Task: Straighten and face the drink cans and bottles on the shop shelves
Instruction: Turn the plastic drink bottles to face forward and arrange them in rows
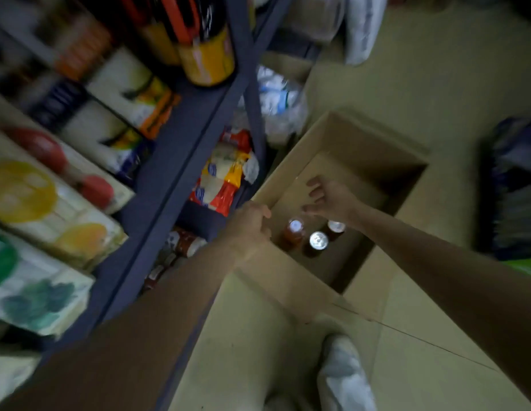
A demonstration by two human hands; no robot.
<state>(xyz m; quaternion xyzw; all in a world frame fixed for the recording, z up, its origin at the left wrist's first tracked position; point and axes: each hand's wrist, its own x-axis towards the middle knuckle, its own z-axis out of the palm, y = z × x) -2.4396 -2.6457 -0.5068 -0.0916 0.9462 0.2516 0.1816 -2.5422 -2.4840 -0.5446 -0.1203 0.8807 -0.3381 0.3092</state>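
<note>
Closest to the camera there's a white shoe on the pale tiled floor, pretty blurry. Just past it sits an open cardboard box on the floor, right beside the blue metal shelving.

Down in the near end of the box are three drink cans, all standing upright, so their long axis runs straight up at the camera and you only see the silvery tops. They're bunched close together; can't tell which way the labels face from up here.

The left hand grips the box's left edge, fingers curled over the rim. The right hand hangs above the cans inside the box, fingers spread loosely and holding nothing, not touching any can as far as I can see.

On the shelves to the left: juice cartons with fruit pictures, more cans on a low shelf, snack packets further in, and a dark bottle with a yellow label up top. Wrapped water bottles sit beyond the box's far corner.
</note>
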